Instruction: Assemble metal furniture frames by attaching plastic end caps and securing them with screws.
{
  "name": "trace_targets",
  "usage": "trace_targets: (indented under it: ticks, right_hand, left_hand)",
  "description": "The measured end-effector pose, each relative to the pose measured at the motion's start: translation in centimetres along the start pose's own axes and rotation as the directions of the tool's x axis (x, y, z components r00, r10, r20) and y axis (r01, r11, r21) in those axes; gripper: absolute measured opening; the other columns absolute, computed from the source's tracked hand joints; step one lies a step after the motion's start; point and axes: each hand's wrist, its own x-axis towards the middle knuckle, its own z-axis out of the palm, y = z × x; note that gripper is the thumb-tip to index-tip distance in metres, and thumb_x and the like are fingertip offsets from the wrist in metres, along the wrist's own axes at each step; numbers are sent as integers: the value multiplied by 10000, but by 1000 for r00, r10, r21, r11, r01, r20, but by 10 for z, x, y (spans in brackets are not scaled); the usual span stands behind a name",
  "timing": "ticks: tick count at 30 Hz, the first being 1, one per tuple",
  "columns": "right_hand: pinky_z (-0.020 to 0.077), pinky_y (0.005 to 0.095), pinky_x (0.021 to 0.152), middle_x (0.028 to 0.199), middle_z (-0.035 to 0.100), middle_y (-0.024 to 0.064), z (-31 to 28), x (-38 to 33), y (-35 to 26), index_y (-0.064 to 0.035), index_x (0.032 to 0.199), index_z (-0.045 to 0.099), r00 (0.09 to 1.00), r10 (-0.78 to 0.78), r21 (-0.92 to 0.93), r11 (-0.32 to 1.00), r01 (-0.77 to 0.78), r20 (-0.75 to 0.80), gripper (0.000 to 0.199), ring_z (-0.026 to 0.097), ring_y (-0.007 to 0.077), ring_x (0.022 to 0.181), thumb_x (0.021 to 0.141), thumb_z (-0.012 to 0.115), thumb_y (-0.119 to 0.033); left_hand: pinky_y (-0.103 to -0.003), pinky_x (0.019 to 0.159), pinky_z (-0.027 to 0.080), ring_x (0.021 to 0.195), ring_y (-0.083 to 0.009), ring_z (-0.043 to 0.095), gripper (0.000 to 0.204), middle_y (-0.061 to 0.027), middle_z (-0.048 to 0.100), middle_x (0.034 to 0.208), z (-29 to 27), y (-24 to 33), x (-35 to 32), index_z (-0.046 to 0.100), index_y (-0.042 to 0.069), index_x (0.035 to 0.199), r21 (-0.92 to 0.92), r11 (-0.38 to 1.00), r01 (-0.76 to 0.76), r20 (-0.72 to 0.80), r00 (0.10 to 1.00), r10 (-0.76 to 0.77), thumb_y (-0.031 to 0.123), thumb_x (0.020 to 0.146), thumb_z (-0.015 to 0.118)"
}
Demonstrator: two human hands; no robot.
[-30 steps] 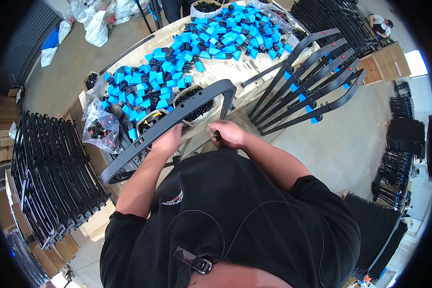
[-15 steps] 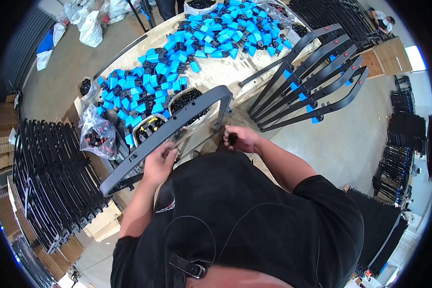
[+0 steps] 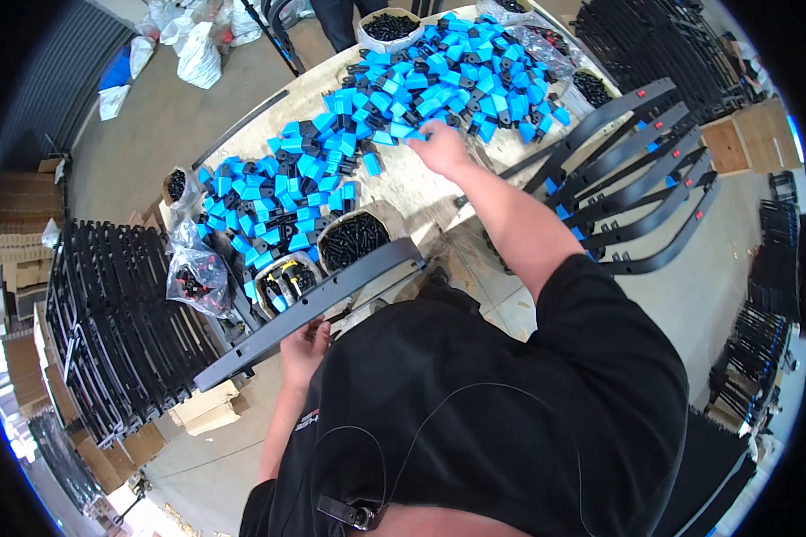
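My right hand (image 3: pixel 441 149) reaches over the table, its fingers pinched on a blue-and-black plastic part (image 3: pixel 411 137) at the near edge of a large heap of such parts (image 3: pixel 313 166). Close to my body, my left hand (image 3: pixel 303 351) is curled at the underside of a long dark-grey metal frame (image 3: pixel 318 304) with a rounded bend. Its fingers close on the frame's lower bar, though the grip is partly hidden. The frame lies slanted across the table's front edge.
On the table (image 3: pixel 403 183) stand a bag of black fittings (image 3: pixel 354 240), a bag with yellow-and-black pieces (image 3: pixel 287 279) and a clear plastic bag (image 3: pixel 197 277). Several curved frames (image 3: pixel 636 197) lean at the right. Black frames (image 3: pixel 121 331) are stacked at the left.
My right hand has left the end of the frame and moved up to the blue parts. The frame's right end has dropped lower, and my left hand is slightly lower too.
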Motion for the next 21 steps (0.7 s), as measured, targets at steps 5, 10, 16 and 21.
trace_targets:
  ticks: [5,10,16,21]
  right_hand:
    - [545,461,963,1199,710,202,12,83,-32,-52,1158,705,987,103,-278,958,-65,123,444,681,367,1133,874,714,-393]
    - [543,458,972,1276,683,204,14,98,-39,-51,1155,741,928,204,-313,944,-103,310,455,672,372,1154,870,692,-402]
    - [557,480,881,1102,726,218,9,72,-34,-25,1046,742,947,-36,-112,991,76,320,529,699,382,1035,836,690,-507]
    - [580,463,846,1127,737,168,12,102,-98,-60,1037,764,907,-102,-337,907,253,409,410,718,344,1026,847,699,-418]
  left_hand:
    - [-226,671,495,724,-71,583,172,-13,664,842,30,2,-16,679,-26,1114,-100,990,98,-126,986,-111,74,976,700]
    - [-245,717,517,781,-86,622,178,-33,701,897,47,0,-35,684,-26,1106,-178,939,295,-224,917,-331,85,969,701]
    - [-269,727,520,792,-101,622,224,-48,705,909,54,6,-57,696,-27,1108,-233,906,353,-348,840,-417,156,979,687]
    - [-272,736,524,802,-106,632,233,-60,714,923,64,11,-56,697,-28,1116,-234,905,356,-323,849,-418,158,977,678]
